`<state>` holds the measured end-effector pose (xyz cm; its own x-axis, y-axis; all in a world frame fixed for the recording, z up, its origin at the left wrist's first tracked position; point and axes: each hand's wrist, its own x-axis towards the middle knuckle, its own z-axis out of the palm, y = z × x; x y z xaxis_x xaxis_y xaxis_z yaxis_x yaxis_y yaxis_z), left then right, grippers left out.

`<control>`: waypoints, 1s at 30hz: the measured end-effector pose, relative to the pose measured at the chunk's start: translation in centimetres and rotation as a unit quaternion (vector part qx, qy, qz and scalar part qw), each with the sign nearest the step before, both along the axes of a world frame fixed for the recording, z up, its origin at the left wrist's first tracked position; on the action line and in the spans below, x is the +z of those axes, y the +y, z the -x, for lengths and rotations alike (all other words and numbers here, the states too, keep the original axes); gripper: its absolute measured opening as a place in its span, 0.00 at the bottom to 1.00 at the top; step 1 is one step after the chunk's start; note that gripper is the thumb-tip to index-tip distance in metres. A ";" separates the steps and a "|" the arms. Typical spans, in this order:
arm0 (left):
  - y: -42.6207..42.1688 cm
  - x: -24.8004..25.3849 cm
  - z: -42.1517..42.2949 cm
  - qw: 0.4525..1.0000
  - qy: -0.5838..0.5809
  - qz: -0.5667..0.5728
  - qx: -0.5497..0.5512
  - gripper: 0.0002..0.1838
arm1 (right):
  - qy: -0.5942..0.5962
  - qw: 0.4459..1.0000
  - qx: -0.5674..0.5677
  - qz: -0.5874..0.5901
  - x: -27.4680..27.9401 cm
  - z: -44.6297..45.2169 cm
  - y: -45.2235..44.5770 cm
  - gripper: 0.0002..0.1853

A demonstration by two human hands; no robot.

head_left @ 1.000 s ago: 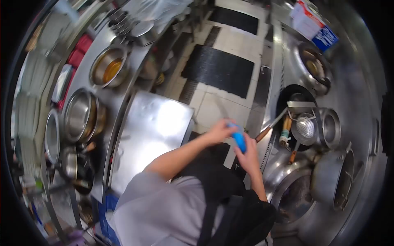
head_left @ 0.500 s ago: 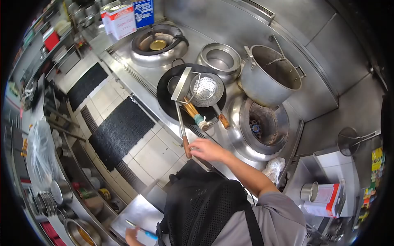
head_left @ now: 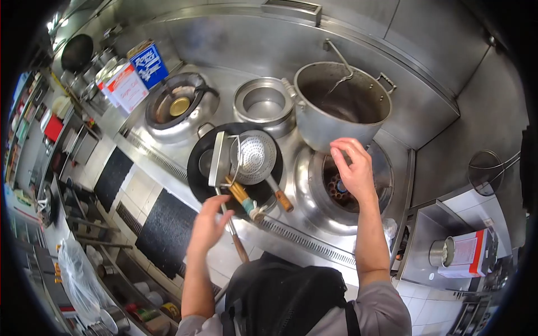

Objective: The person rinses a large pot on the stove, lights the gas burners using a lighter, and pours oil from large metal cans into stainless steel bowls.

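Observation:
My left hand [head_left: 208,223] is at the shaft of a long-handled tool [head_left: 218,162] with a flat rectangular metal head and a wooden grip. Its thumb and fingers are apart around the shaft; I cannot tell whether they touch it. That tool lies across a black wok [head_left: 196,176], beside a perforated skimmer [head_left: 256,157] and a bundled bamboo brush [head_left: 240,194] with a teal wrap. Over the lit wok burner [head_left: 338,187] my right hand [head_left: 354,168] is raised, empty, fingers apart. Just behind it stands a large metal pot [head_left: 322,126] with a hooked utensil [head_left: 342,78] on its rim.
Left of the pot is a round metal container [head_left: 263,103]. Another burner [head_left: 182,106] holds a gold-coloured lid. Oil tins [head_left: 126,87] and a blue box [head_left: 148,64] stand at the back left. A wire strainer [head_left: 485,173] hangs at right. Black mats [head_left: 165,229] cover the floor.
My right hand has left the wooden grip and moved right over the burner. My left hand has come up from the lower left, away from a blue-handled item. The view has shifted.

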<state>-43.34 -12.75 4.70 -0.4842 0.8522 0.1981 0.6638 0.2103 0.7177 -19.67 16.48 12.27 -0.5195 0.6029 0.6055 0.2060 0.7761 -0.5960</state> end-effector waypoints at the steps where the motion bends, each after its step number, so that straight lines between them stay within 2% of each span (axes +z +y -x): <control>1: 3.2 -0.4 -0.4 0.998 0.027 -0.035 -0.045 0.20 | -0.004 1.000 -0.012 -0.012 -0.2 -0.7 0.9 0.06; 2: 6.0 -0.9 -0.8 0.992 0.053 -0.068 -0.089 0.19 | -0.010 0.999 -0.023 -0.021 -0.5 -1.4 1.6 0.06; 6: 14.3 -0.8 -1.9 0.982 0.012 -0.075 -0.174 0.15 | -0.024 0.998 -0.054 -0.011 -1.2 -3.9 2.5 0.06; 10: 16.7 -4.1 -0.8 0.980 -0.001 -0.088 -0.176 0.13 | -0.064 0.992 -0.102 0.043 -3.8 -6.4 2.2 0.05; 13: 14.0 -5.2 1.0 0.987 -0.008 -0.146 -0.070 0.12 | -0.115 0.986 -0.105 0.067 -8.4 -8.7 1.5 0.06; 16: 8.4 -5.6 4.4 0.977 -0.035 -0.170 0.126 0.11 | -0.149 0.963 -0.121 0.187 -14.0 -10.4 -0.3 0.06; 18: 3.9 -7.2 7.6 0.943 -0.042 -0.197 0.264 0.10 | -0.170 0.955 -0.102 0.221 -18.8 -11.2 -1.9 0.06; 20: -1.0 -11.6 11.3 0.877 -0.115 -0.274 0.378 0.10 | -0.246 0.936 -0.046 0.246 -22.1 -10.7 -4.5 0.07; 22: -5.7 -15.7 13.5 0.814 -0.179 -0.301 0.464 0.11 | -0.350 0.883 0.029 0.313 -23.9 -9.0 -7.9 0.09; 24: -9.4 -22.4 14.3 0.743 -0.268 -0.318 0.525 0.09 | -0.421 0.832 0.105 0.345 -25.6 -7.3 -10.9 0.10; 27: -13.3 -36.8 12.2 0.680 -0.356 -0.236 0.596 0.09 | -0.481 0.800 0.127 0.335 -28.4 -5.6 -13.5 0.10; 30: -12.7 -44.9 6.8 0.620 -0.479 -0.175 0.597 0.10 | -0.523 0.773 0.101 0.346 -31.5 -5.7 -13.4 0.13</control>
<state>-50.16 -25.40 -40.17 -0.7668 -0.2398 -0.5954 -0.5802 -0.1376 0.8027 -13.92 3.12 -19.21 -0.6324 0.4371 -0.6396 0.7718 0.4260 -0.4720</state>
